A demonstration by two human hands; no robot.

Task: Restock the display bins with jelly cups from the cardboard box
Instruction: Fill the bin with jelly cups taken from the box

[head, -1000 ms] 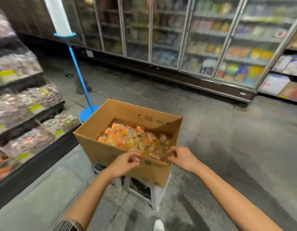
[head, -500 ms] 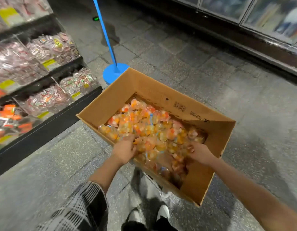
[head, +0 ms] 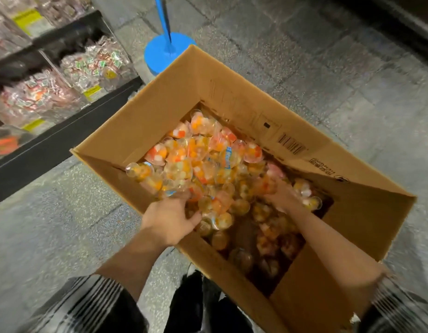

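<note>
Both hands dig into the jelly cups (head: 201, 162) in the cardboard box (head: 160, 111): left hand (head: 169, 219) at the near-left edge, right hand (head: 282, 195) mid-pile (fingers buried, grips unclear).

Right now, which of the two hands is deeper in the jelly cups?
The right hand. Its fingers are buried among the jelly cups in the cardboard box; the left hand sits at the near edge, its back fully visible.
</note>
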